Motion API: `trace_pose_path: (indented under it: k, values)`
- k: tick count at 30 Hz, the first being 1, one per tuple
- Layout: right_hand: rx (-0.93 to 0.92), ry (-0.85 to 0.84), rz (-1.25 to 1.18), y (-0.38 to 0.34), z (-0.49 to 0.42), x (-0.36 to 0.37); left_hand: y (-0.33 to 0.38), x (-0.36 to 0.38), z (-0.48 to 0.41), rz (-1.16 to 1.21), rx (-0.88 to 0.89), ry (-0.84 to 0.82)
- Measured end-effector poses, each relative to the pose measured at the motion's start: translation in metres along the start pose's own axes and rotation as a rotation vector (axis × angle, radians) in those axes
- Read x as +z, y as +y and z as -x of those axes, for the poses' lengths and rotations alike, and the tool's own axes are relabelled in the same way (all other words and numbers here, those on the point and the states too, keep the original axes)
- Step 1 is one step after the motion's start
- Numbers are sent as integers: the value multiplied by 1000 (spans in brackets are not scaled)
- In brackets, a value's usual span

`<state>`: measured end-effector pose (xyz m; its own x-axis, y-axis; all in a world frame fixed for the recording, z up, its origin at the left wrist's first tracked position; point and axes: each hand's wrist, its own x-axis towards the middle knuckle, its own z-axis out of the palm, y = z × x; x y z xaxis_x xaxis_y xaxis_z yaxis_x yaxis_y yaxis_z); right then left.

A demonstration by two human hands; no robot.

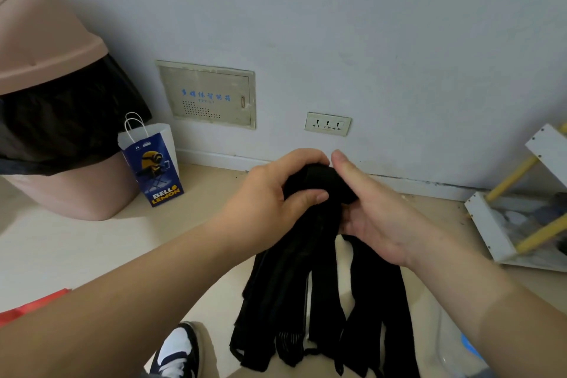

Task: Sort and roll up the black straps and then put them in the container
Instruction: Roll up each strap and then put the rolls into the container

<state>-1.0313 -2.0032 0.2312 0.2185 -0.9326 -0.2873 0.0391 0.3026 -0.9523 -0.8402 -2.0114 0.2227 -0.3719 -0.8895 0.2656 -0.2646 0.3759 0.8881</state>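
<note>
Just below the wall socket (327, 124), the left hand (270, 193) grips the bunched top of the black straps (306, 285), thumb across it; the right hand (377, 212) holds the same bunch, fingers curled under; loose ends hang farther below the socket; a blue paper bag (153, 163) and pink bin (46, 49) stand to the socket's left; a white-and-yellow rack (503, 224) lies to its right.

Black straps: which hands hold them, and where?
Both hands: the left hand grips the black straps at their bunched top end, the right hand pinches it too.
</note>
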Motion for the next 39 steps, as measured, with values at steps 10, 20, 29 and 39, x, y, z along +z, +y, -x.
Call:
trace_pose_path:
  k: [10,20,29,39]
  values:
    - [-185,120,-94,8,-1,0,3,1,0,350,-470,-149]
    - [-269,53,-64,9,-1,-1,18,13,-1,273,-485,-2]
    - [-197,-33,-151,4,7,6,26,27,5,228,-455,129]
    - [-98,-54,-236,8,15,12,23,12,11,148,-400,38]
